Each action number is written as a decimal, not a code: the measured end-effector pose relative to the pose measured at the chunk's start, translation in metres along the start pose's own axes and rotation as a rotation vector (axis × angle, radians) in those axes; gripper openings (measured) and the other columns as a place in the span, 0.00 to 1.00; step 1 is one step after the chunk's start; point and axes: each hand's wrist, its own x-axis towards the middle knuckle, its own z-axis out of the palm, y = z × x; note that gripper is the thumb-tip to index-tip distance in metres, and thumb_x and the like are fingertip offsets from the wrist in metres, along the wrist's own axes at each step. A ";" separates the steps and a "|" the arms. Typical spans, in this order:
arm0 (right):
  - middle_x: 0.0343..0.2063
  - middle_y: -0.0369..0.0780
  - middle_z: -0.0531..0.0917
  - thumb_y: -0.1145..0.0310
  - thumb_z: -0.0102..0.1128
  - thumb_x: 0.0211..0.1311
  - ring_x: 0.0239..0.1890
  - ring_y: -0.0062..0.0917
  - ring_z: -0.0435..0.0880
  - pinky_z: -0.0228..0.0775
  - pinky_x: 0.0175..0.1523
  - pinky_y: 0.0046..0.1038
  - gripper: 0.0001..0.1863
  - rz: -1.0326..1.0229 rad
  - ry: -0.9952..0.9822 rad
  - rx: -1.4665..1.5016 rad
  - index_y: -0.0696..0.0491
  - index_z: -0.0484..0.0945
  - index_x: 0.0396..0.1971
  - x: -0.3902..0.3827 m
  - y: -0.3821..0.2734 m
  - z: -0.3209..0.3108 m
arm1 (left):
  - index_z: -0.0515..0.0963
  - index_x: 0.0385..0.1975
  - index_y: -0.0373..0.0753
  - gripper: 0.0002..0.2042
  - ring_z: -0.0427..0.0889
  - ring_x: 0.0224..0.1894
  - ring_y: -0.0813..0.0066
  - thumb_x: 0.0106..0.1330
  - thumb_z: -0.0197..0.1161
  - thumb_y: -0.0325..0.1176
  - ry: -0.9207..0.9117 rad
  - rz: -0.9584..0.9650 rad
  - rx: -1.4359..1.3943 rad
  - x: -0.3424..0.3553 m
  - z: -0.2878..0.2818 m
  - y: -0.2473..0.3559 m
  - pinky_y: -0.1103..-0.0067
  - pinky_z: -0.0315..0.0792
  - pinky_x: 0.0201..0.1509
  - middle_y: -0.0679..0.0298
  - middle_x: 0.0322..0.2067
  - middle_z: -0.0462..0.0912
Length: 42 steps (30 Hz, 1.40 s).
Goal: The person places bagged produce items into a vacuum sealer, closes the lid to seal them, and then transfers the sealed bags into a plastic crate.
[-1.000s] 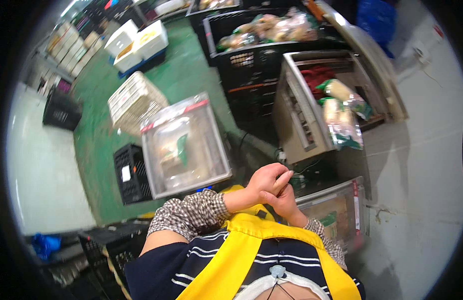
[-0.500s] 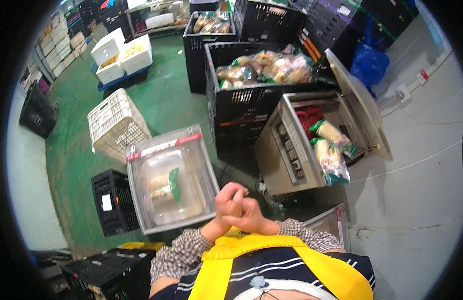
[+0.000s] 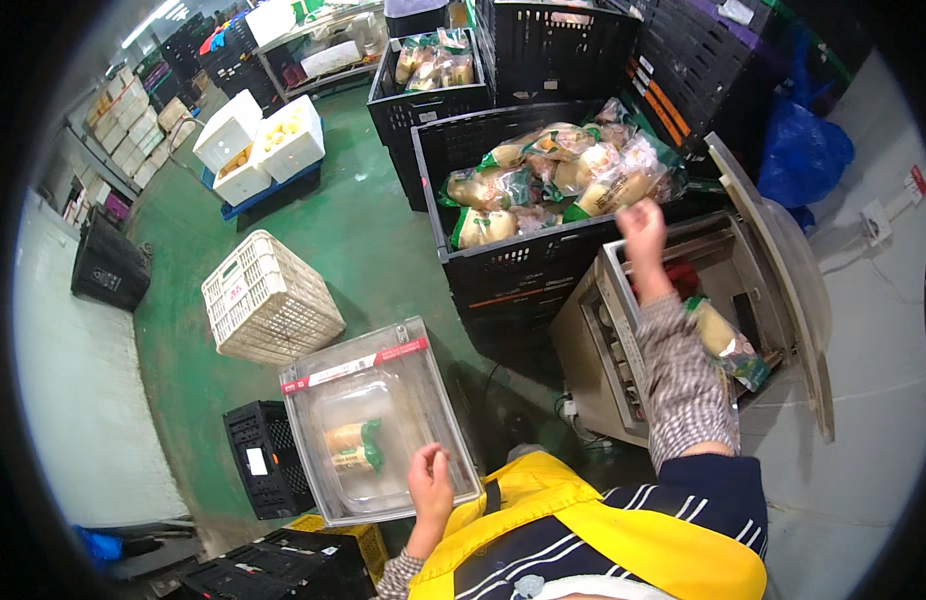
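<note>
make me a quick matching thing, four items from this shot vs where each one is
Things:
1. right hand
2. left hand
3. white lattice crate
4. blue plastic bag

Places:
A. on the green floor, upside down
B. at the clear machine lid's near edge
C. far right, beside stacked dark crates
D. raised by the black crate of bagged produce

Pairs: 1-D, 2-B, 3-A, 4-C

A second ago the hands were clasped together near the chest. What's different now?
The hands have parted. The right hand has gone up and out to the bagged vegetables in the black crate; I cannot tell if it grips one. The left hand has dropped to the near edge of the clear-lidded machine, holding nothing. The open machine on the right looks unchanged.
</note>
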 end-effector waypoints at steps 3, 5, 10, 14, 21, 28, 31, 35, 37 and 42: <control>0.38 0.44 0.81 0.56 0.76 0.42 0.37 0.27 0.78 0.71 0.45 0.30 0.32 0.247 0.220 -0.087 0.64 0.73 0.39 0.129 0.077 -0.045 | 0.75 0.41 0.34 0.08 0.78 0.35 0.79 0.69 0.54 0.31 -0.120 -0.110 0.063 -0.009 0.018 -0.002 0.82 0.72 0.40 0.63 0.33 0.81; 0.45 0.47 0.80 0.60 0.74 0.45 0.42 0.27 0.78 0.71 0.48 0.29 0.36 0.348 0.305 -0.183 0.65 0.70 0.51 0.171 0.092 -0.054 | 0.76 0.39 0.33 0.07 0.79 0.36 0.79 0.68 0.56 0.30 -0.188 -0.116 0.067 -0.011 0.032 -0.006 0.81 0.72 0.42 0.63 0.33 0.82; 0.21 0.31 0.77 0.64 0.64 0.59 0.23 0.16 0.70 0.62 0.29 0.24 0.13 0.183 0.065 -0.113 0.61 0.80 0.30 0.153 0.048 0.011 | 0.78 0.39 0.34 0.07 0.79 0.37 0.79 0.66 0.58 0.29 -0.140 -0.078 0.214 -0.016 0.041 0.021 0.80 0.73 0.43 0.64 0.33 0.82; 0.19 0.29 0.70 0.69 0.64 0.60 0.23 0.13 0.65 0.56 0.28 0.18 0.10 -0.165 -0.119 -0.151 0.57 0.75 0.25 0.076 -0.082 0.035 | 0.78 0.35 0.34 0.07 0.80 0.34 0.62 0.61 0.61 0.30 -0.105 0.211 0.300 -0.004 0.030 0.054 0.76 0.73 0.37 0.56 0.33 0.79; 0.23 0.36 0.75 0.77 0.64 0.55 0.30 0.29 0.70 0.65 0.44 0.34 0.08 -0.872 -0.463 0.072 0.56 0.72 0.27 -0.074 -0.284 0.025 | 0.71 0.51 0.35 0.27 0.74 0.53 0.53 0.51 0.71 0.34 0.142 0.802 0.351 -0.009 -0.001 0.121 0.67 0.70 0.56 0.52 0.51 0.74; 0.23 0.37 0.76 0.79 0.69 0.45 0.29 0.28 0.73 0.65 0.38 0.30 0.09 -0.484 -0.846 0.417 0.57 0.76 0.25 -0.331 -0.349 0.093 | 0.72 0.47 0.34 0.23 0.76 0.46 0.57 0.50 0.70 0.28 0.239 0.597 0.060 -0.090 -0.088 0.070 0.71 0.70 0.50 0.53 0.44 0.76; 0.25 0.38 0.75 0.82 0.67 0.46 0.29 0.24 0.72 0.63 0.36 0.24 0.08 0.039 -0.999 0.422 0.58 0.75 0.24 -0.441 -0.357 0.109 | 0.75 0.41 0.36 0.18 0.78 0.38 0.60 0.49 0.69 0.26 0.307 0.455 0.030 -0.137 -0.171 0.017 0.72 0.72 0.41 0.56 0.35 0.77; 0.26 0.35 0.75 0.85 0.66 0.47 0.31 0.20 0.73 0.64 0.38 0.21 0.08 0.431 -1.285 0.531 0.57 0.75 0.24 -0.551 -0.369 0.132 | 0.77 0.33 0.34 0.11 0.75 0.33 0.75 0.49 0.69 0.23 0.239 0.066 -0.260 -0.209 -0.261 -0.041 0.81 0.69 0.36 0.61 0.29 0.75; 0.27 0.35 0.77 0.85 0.67 0.47 0.34 0.19 0.75 0.67 0.42 0.21 0.09 0.661 -1.404 0.582 0.57 0.76 0.23 -0.587 -0.390 0.142 | 0.77 0.31 0.34 0.09 0.73 0.34 0.80 0.52 0.70 0.24 0.270 0.070 -0.393 -0.239 -0.298 -0.070 0.84 0.67 0.38 0.66 0.29 0.75; 0.25 0.36 0.75 0.90 0.64 0.41 0.33 0.25 0.73 0.65 0.41 0.26 0.13 0.618 -1.531 0.599 0.57 0.72 0.22 -0.650 -0.399 0.167 | 0.73 0.28 0.36 0.05 0.75 0.43 0.74 0.61 0.64 0.24 0.553 0.179 -0.570 -0.267 -0.326 -0.112 0.79 0.66 0.52 0.64 0.39 0.76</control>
